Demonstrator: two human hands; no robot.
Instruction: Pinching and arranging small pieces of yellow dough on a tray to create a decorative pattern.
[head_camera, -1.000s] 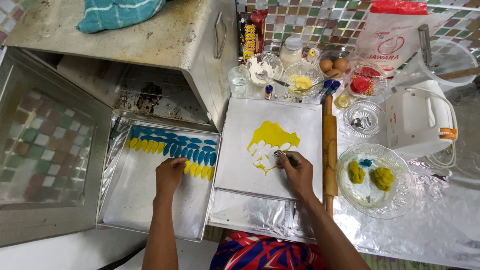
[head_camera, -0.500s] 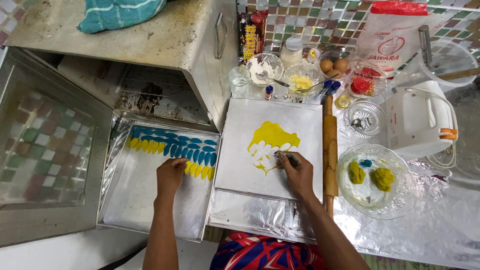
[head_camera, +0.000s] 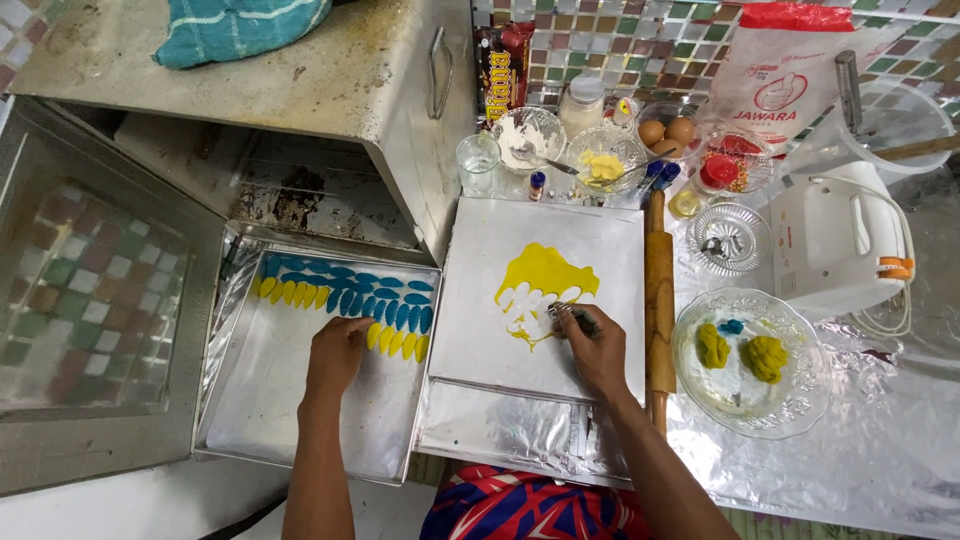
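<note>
The right hand (head_camera: 592, 348) pinches a small cutter (head_camera: 566, 312) against the yellow dough (head_camera: 545, 275) rolled out on the white board (head_camera: 480, 320). The left hand (head_camera: 336, 352), fingers together, rests flat in the tray (head_camera: 290, 420), just below its rows of blue and yellow petals (head_camera: 345, 298).

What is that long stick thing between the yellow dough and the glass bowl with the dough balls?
A wooden rolling pin lies between the yellow dough and the glass bowl, seen in the head view.
</note>
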